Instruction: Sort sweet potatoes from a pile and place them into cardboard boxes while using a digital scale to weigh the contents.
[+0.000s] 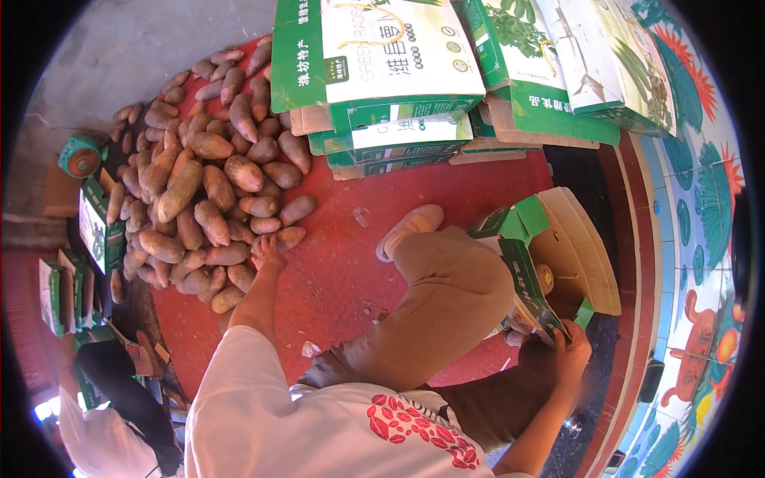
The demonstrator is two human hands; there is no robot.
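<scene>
A big heap of brown, elongated sweet potatoes (pixel 217 187) lies on a red ground sheet at the left. My left hand (pixel 269 253) reaches to the heap's near right edge, fingers apart against the tubers, with none lifted. On my right, a green cardboard carton (pixel 522 267) stands with its flaps up, its brown inner side showing. My right hand (pixel 572 346) grips the carton's near edge, fingers curled over it. Part of the carton's inside is hidden by its wall and my leg.
Stacked green-and-white cartons (pixel 406 72) stand at the far side. More cartons (pixel 70 291) and another person's sleeve (pixel 107 438) are at the left. A small green-rimmed round object (pixel 82 157) sits behind the heap. A tiled, painted wall (pixel 701 255) runs along the right.
</scene>
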